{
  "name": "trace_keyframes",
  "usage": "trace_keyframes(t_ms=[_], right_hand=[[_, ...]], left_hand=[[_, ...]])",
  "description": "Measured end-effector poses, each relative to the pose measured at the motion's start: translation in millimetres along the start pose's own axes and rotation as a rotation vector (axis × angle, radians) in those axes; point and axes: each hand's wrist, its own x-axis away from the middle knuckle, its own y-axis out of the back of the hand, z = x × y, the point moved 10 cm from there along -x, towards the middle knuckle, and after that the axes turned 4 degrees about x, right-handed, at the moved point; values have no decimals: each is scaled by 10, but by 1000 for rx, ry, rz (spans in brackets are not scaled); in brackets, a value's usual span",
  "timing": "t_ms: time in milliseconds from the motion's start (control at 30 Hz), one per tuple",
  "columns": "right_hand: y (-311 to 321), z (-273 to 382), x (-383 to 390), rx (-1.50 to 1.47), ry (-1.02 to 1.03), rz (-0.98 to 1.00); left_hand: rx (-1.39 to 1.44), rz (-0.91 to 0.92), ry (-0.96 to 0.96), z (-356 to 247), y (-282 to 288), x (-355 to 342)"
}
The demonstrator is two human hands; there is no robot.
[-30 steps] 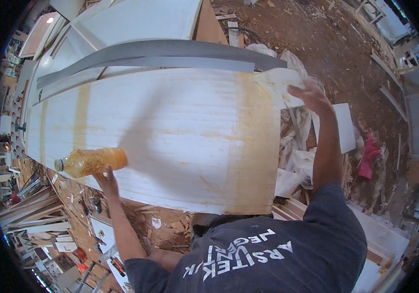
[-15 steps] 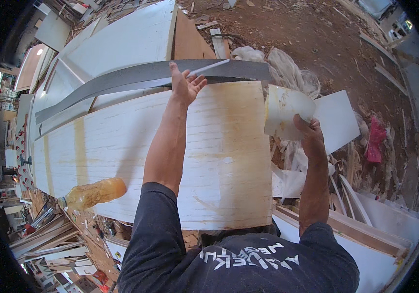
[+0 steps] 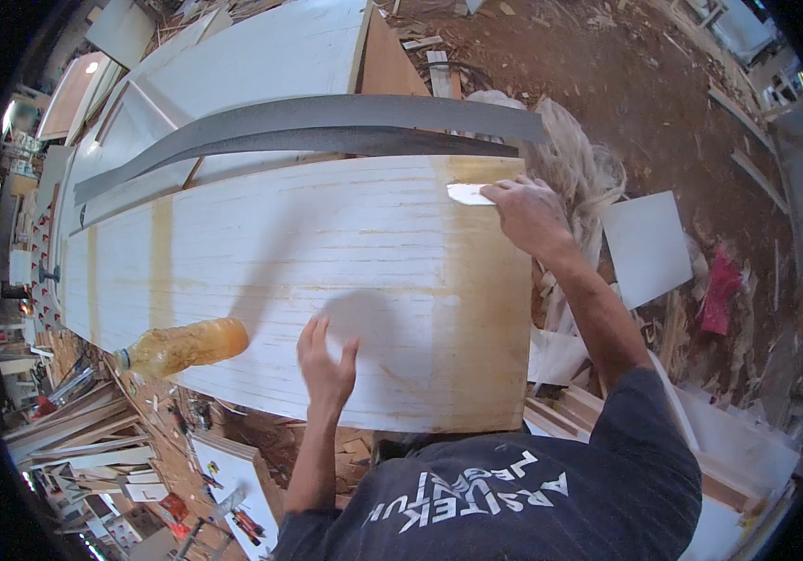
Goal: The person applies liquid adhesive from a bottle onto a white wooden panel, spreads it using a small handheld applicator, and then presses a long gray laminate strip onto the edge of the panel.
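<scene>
A long white board (image 3: 345,252) with yellowish bands and streaks lies across the view in front of me. At its far right corner, my right hand (image 3: 532,215) is closed on a thin white flexible sheet (image 3: 467,194), pressed to a yellow-smeared band. Only a pale sliver of the sheet shows; my fingers cover the rest. My left hand (image 3: 326,369) hovers over the near part of the board, fingers apart and holding nothing. To its left, a clear plastic bottle (image 3: 191,346) of amber liquid lies on its side at the board's near edge.
Long grey strips (image 3: 326,114) run along the board's far edge, beside a larger white panel (image 3: 261,61). A loose white square sheet (image 3: 646,248), crumpled plastic film (image 3: 574,150) and a pink cloth (image 3: 724,290) lie at right. Wood offcuts (image 3: 83,430) are heaped at lower left.
My right hand has brought the white sheet left onto the board's far right corner. My left hand has drawn back from the grey strips toward me, and a thin white strip there no longer shows.
</scene>
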Motion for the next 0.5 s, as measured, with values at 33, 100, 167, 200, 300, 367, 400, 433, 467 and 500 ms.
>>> trace_keyframes(t_ms=[33, 100, 167, 200, 300, 367, 400, 433, 467, 500], right_hand=[[73, -63, -80, -3, -6, -66], [101, -244, -227, -38, -48, -171], [-111, -334, -340, -46, -42, -140], [-257, -338, -399, -50, -52, -98], [-517, -238, -254, -106, -89, 112], [-546, -79, -7, -128, -94, 192], [-511, 54, 149, -124, -76, 185], [-474, 184, 315, -121, -62, 180], [-410, 297, 494, -125, -69, 161], [-358, 436, 662, -132, -75, 142]], left_hand=[[-19, 3, 50, 106, 19, 180], [-80, 56, 148, 248, 117, 527], [-136, 135, 106, 233, 16, 626], [-166, 169, 89, 237, -26, 669], [-170, 193, 94, 273, -74, 714], [-194, 184, 74, 280, -106, 733], [-205, 175, 63, 289, -112, 743], [-202, 186, 78, 324, -125, 752], [-198, 202, 87, 343, -139, 755], [-196, 218, 96, 370, -146, 757]])
